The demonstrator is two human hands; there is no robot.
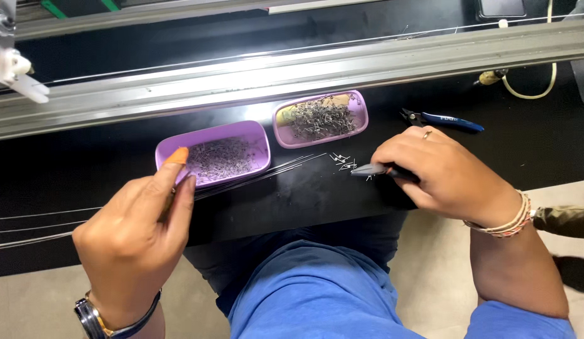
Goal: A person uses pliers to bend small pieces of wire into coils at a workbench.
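My left hand [138,235], with an orange cot on the fingertip, pinches a bundle of thin metal wires [267,172] that runs right across the black table. My right hand [439,172] is closed around black-handled pliers [370,169], whose jaws point left at several small cut wire pieces [343,161] on the table. Behind them stand two purple trays, the left tray [211,134] and the right tray [361,112], both holding many small wire pieces.
Blue-handled cutters [445,119] lie on the table right of the trays. A long metal rail [292,72] runs across behind them. A yellowish cable [530,94] curls at the far right. Loose wires [28,226] trail off the left edge.
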